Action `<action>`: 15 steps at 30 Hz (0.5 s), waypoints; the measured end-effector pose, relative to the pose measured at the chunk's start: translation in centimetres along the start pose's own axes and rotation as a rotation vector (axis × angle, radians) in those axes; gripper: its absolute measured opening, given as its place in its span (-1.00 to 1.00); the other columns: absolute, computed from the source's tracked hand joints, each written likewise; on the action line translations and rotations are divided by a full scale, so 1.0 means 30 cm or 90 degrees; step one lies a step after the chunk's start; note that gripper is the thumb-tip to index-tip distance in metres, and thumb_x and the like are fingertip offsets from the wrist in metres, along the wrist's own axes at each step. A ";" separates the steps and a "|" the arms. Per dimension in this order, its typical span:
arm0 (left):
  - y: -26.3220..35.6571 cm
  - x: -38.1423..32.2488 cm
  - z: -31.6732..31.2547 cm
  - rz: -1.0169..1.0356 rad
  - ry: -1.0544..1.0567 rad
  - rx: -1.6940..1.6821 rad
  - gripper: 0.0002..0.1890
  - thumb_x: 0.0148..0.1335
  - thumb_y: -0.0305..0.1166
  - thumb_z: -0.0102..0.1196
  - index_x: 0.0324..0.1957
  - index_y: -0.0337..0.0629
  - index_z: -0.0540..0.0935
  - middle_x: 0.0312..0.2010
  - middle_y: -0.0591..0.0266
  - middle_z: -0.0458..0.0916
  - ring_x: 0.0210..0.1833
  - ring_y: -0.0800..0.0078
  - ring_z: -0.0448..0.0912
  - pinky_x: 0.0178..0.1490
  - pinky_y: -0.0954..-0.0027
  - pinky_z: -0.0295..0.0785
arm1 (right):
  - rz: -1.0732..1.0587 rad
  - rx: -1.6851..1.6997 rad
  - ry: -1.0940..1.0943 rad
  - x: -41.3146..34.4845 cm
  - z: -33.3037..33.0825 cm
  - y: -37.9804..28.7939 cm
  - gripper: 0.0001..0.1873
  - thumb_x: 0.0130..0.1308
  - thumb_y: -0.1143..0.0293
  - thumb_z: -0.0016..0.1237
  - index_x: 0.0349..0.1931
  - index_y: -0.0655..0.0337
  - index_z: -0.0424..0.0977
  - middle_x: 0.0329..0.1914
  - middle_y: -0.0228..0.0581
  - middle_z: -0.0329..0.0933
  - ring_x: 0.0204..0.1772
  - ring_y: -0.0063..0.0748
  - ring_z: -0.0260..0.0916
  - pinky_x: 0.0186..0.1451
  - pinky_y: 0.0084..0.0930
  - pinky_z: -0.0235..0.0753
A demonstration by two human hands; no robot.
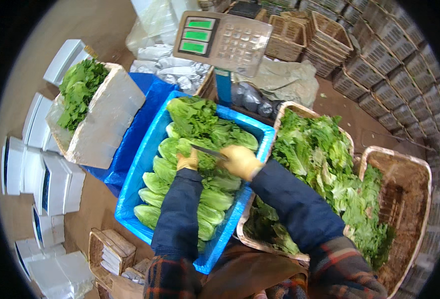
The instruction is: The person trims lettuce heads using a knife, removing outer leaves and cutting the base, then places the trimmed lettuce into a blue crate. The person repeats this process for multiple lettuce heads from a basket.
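A crate lined with blue plastic film (137,187) holds rows of romaine lettuce heads (214,198), their pale butts mostly facing outward. My left hand (187,162), in a yellowish glove, grips a lettuce head (184,145) in the upper part of this crate. The thumb points away from me along the head. In my gloved right hand (241,161) is a knife (209,151), its blade reaching left across the leaves towards my left thumb. Whether the blade touches the head is hard to tell.
Loose lettuce leaves (309,145) fill a crate at right, beside a brown plastic crate (403,202). A scale display (223,41) stands beyond the blue-lined crate. At left, a foam box (106,119) holds greens, near white foam boxes (55,183). Stacked crates (403,67) line the far right.
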State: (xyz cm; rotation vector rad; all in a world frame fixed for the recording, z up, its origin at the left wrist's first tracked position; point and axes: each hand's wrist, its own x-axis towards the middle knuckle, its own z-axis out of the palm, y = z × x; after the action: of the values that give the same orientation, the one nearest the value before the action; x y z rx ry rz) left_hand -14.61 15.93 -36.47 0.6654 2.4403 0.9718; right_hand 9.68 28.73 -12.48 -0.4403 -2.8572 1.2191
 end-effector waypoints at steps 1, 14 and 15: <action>-0.014 -0.008 -0.012 0.005 0.020 0.073 -0.29 0.49 -0.01 -0.06 0.54 -0.13 0.18 0.52 0.05 0.23 0.57 0.05 0.14 0.60 0.05 0.01 | 0.014 0.083 -0.034 -0.114 -0.067 0.008 -0.80 0.27 0.30 0.14 -0.17 0.17 0.67 -0.22 -0.06 0.67 -0.09 -0.02 0.65 0.00 -0.18 0.60; 0.513 -0.716 -0.136 0.231 0.384 0.351 -0.27 0.46 -0.09 0.10 0.47 -0.38 0.25 0.41 -0.15 0.40 0.45 -0.07 0.36 0.52 0.14 0.24 | 0.917 -0.122 0.601 -1.915 -0.446 0.305 -0.30 0.24 0.40 0.18 0.41 0.18 0.28 0.19 0.19 0.51 0.08 0.10 0.59 0.11 -0.14 0.62; 0.632 -0.804 -0.027 0.319 0.262 0.321 -0.30 0.45 -0.12 0.11 0.45 -0.41 0.30 0.39 -0.16 0.41 0.45 -0.07 0.36 0.52 0.12 0.24 | 0.978 -0.134 0.639 -2.005 -0.474 0.365 -0.33 0.22 0.44 0.15 0.38 0.18 0.30 0.16 0.17 0.52 0.05 0.09 0.60 0.10 -0.14 0.63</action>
State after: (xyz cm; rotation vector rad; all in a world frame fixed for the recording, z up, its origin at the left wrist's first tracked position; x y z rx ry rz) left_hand 9.23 13.83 -17.25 1.4228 2.9949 0.7033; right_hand 71.83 30.53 -3.96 -2.4979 -1.4291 0.2692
